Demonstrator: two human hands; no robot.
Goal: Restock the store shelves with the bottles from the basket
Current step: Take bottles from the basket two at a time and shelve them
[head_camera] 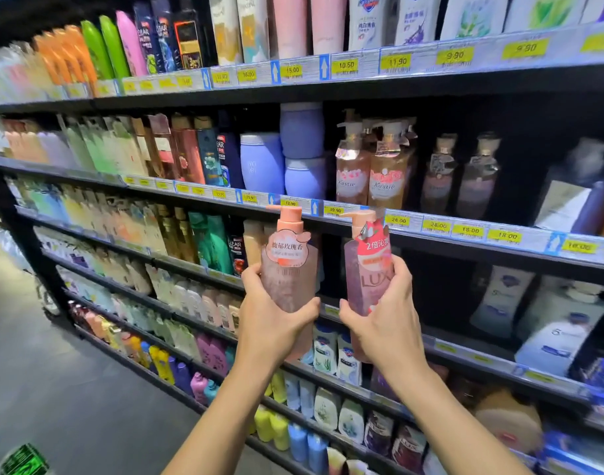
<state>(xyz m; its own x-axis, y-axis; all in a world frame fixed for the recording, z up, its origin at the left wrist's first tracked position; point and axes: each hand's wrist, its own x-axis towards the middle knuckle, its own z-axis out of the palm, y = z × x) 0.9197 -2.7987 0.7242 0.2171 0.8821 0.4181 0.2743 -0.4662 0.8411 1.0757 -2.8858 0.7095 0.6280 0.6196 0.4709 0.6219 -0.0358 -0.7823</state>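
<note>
My left hand [273, 320] grips a pale pink pump bottle [288, 269] with an orange-pink pump head and a rose-scent label. A darker pink LUX pump bottle [367, 269] is gripped around its lower half by my right hand [383, 323]. Both bottles stand upright, side by side, held in front of the edge of a shelf [431, 231] lined with yellow price tags. Behind the LUX bottle, the shelf below that edge shows a dark gap [437, 289]. The basket is out of view.
Tall shelving full of shampoo and body-wash bottles fills the view. Peach Kustie pump bottles [372, 173] stand on the shelf above my hands, lavender tubs [300, 149] to their left. White pump bottles [551, 317] stand at right. Grey aisle floor [53, 389] lies at lower left.
</note>
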